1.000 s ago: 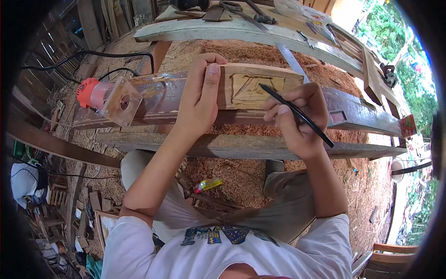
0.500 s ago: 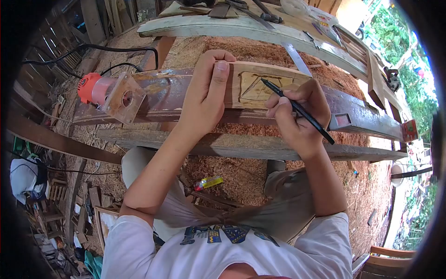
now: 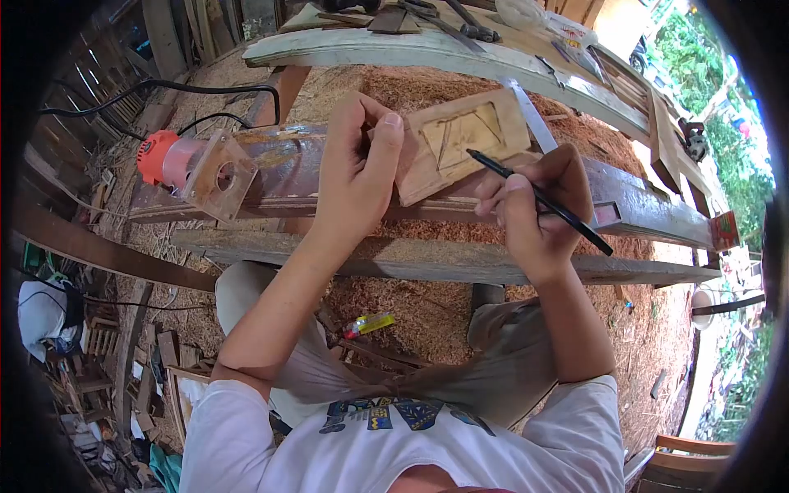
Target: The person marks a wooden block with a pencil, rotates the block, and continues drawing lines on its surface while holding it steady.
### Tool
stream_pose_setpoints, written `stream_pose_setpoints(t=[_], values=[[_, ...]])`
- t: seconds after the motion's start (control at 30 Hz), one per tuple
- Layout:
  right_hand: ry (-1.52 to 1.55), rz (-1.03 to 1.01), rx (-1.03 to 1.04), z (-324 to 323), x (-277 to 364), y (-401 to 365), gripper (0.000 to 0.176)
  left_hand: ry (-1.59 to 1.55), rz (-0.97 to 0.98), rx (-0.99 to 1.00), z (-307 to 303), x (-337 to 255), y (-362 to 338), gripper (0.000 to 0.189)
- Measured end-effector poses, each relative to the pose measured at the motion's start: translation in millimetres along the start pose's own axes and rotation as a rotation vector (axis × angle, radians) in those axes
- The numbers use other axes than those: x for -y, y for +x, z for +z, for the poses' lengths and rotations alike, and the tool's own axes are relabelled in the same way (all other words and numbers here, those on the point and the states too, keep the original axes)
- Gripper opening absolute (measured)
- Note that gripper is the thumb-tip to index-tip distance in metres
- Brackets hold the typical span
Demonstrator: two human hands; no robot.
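My left hand (image 3: pixel 362 160) grips the left end of a small wooden board (image 3: pixel 415 181), its thumb on top and fingers curled behind. The board has a shallow rectangular recess with dark pencil-like lines drawn inside it, and sits tilted over a dark-painted beam (image 3: pixel 288 152). My right hand (image 3: pixel 542 197) is closed around a black pen (image 3: pixel 567 215), whose tip overlaps the lower part of the recess in this view. Just behind the board's right end lies a metal ruler (image 3: pixel 530 115).
An orange trim router (image 3: pixel 168 156) with a clear base lies on the beam to the left, its black cord (image 3: pixel 197 84) running back. Beyond is a bench (image 3: pixel 329 49) with a hammer (image 3: pixel 478 31). Wood shavings cover the floor, where a yellow packet (image 3: pixel 371 323) lies between my legs.
The board has turned counterclockwise, its right end swinging away and up. My right hand with the pen has moved slightly right and down; my left hand stays almost in place.
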State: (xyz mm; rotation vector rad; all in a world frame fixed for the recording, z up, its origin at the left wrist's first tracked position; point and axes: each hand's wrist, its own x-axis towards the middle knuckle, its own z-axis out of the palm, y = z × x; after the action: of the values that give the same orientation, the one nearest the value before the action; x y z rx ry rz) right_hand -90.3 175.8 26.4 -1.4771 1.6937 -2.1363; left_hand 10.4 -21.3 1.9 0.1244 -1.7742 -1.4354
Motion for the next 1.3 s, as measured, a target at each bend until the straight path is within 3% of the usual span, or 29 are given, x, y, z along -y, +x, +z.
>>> stream_pose_setpoints(t=[0.13,0.23,0.3,0.4,0.53,0.6,1.03,1.1,1.3], values=[[0.020,0.062,-0.069,3.3,-4.4,6.5,0.014,0.101,0.028,-0.032,2.1,0.9,1.5,0.013],[0.032,0.002,-0.069,5.5,-10.8,9.6,0.014,0.138,0.136,-0.051,3.6,3.1,1.5,0.014],[0.057,0.030,-0.085,9.4,-9.8,10.2,0.014,0.306,0.329,0.019,1.6,4.2,4.5,0.022],[0.099,0.115,-0.107,11.7,-6.9,12.5,0.013,0.269,0.409,0.026,5.3,-1.7,3.3,0.029],[0.216,0.091,-0.108,5.6,-21.8,13.3,0.011,0.192,0.407,0.076,4.8,1.7,5.2,0.029],[0.321,0.044,-0.078,5.0,-26.6,14.2,0.011,0.118,0.247,0.062,4.5,0.4,4.0,0.028],[0.152,0.063,-0.111,14.8,-23.4,19.7,0.012,0.105,0.220,0.058,3.6,-2.7,3.1,0.028],[0.126,0.029,-0.110,16.8,-23.6,19.3,0.013,0.185,0.222,0.099,1.5,-2.5,2.3,0.035],[0.183,0.039,-0.102,15.5,-23.8,19.6,0.013,0.158,0.227,0.106,1.8,-0.3,2.5,0.035]])
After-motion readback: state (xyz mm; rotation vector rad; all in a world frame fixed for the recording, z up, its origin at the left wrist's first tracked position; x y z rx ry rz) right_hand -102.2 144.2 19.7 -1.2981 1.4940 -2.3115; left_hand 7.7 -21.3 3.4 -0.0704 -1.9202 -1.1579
